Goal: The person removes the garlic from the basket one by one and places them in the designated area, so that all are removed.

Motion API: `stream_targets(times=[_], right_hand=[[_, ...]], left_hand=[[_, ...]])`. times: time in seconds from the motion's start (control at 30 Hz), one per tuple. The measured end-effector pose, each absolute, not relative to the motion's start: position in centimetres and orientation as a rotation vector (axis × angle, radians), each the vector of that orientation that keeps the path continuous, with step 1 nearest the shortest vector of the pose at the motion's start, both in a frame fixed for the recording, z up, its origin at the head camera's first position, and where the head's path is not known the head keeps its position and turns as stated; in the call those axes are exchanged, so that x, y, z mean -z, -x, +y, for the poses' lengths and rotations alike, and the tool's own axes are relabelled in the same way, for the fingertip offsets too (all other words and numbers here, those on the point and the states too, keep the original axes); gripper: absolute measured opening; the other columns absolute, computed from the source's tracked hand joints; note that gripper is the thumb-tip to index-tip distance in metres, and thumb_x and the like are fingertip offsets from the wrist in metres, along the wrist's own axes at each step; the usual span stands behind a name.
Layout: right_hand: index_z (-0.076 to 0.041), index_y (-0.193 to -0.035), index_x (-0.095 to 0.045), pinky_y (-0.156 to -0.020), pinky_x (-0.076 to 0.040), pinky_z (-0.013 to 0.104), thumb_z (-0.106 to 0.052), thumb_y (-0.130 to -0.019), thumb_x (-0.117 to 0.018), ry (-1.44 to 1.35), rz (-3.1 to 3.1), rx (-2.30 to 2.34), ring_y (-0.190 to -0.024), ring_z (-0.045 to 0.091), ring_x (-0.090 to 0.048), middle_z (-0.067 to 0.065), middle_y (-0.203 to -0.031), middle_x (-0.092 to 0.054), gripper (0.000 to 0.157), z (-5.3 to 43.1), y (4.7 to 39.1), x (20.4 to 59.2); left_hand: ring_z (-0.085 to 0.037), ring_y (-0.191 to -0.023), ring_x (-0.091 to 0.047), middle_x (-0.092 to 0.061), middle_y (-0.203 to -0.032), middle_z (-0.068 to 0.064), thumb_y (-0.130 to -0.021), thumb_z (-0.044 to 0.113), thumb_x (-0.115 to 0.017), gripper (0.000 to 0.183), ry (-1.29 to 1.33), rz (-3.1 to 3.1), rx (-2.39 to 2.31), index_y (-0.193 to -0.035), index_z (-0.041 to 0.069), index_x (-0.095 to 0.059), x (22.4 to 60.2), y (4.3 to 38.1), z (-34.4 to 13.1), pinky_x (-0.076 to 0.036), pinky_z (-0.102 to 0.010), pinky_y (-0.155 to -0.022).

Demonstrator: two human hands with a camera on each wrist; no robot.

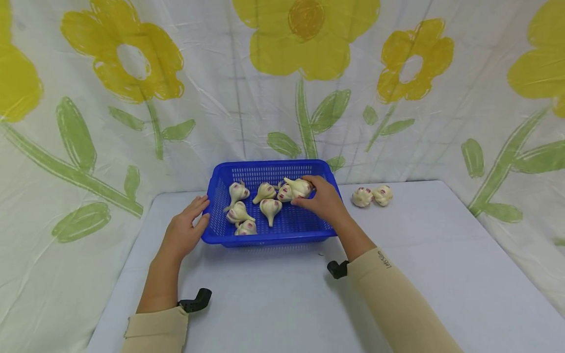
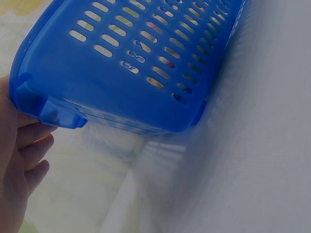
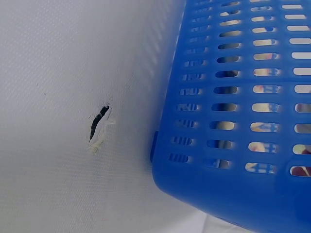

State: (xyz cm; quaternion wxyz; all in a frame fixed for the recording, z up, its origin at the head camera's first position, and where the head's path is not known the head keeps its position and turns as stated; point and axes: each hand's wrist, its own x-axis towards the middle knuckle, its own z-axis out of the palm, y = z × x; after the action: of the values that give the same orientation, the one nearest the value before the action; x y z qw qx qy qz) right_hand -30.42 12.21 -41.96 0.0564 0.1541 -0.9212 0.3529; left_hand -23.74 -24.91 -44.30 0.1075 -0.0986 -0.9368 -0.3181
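Plainly, a white table (image 1: 265, 299) is topped by a blue basket (image 1: 273, 239), its left rim touched by the left hand (image 1: 183, 230), fingers relaxed. By the right hand (image 1: 325, 198), one garlic bulb (image 1: 298, 189) is pinched over the basket, near other bulbs (image 1: 270, 208); two loose bulbs (image 1: 363, 197) are seen outside.

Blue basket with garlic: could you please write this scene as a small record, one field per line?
Container: blue basket on a white table
Inside: several garlic bulbs
Left hand: touches the basket's left rim
Right hand: holds one bulb in the basket's right half; height unclear
Outside: two bulbs side by side, right of the basket
Backdrop: white curtain printed with yellow flowers
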Motion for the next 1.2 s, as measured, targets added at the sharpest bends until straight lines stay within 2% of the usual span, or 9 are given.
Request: stream_targets(times=[0.4,0.67,1.2], right_hand=[[-0.008,-0.142,-0.050,-0.088,-0.053,0.044,-0.052,-0.078,-0.079,-0.461,-2.776,-1.091,-0.109,0.024,-0.057,0.007,-0.125,-0.059,0.083,12.35,30.24,41.81],[-0.012,-0.143,-0.050,-0.090,-0.052,0.043,-0.051,-0.078,-0.079,-0.457,-2.777,-1.094,-0.109,0.023,-0.056,0.006,-0.126,-0.058,0.081,12.26,30.19,41.71],[-0.010,-0.143,-0.049,-0.091,-0.052,0.044,-0.056,-0.078,-0.077,-0.475,-2.766,-1.088,-0.110,0.023,-0.056,0.007,-0.126,-0.058,0.085,12.31,30.25,41.98]], left_hand=[[-0.035,-0.145,-0.034,-0.041,-0.154,-0.012,-0.103,0.029,-0.047,0.049,0.286,-2.769,0.934,-0.146,0.006,-0.047,44.21,23.81,-24.84,-0.032,-0.060,-0.113],[-0.035,-0.145,-0.034,-0.040,-0.154,-0.013,-0.103,0.029,-0.047,0.049,0.290,-2.772,0.923,-0.146,0.006,-0.047,44.23,23.74,-24.86,-0.032,-0.060,-0.113],[-0.034,-0.146,-0.032,-0.039,-0.156,-0.011,-0.103,0.030,-0.046,0.050,0.265,-2.791,0.923,-0.147,0.007,-0.045,44.16,23.52,-24.70,-0.031,-0.059,-0.113]])
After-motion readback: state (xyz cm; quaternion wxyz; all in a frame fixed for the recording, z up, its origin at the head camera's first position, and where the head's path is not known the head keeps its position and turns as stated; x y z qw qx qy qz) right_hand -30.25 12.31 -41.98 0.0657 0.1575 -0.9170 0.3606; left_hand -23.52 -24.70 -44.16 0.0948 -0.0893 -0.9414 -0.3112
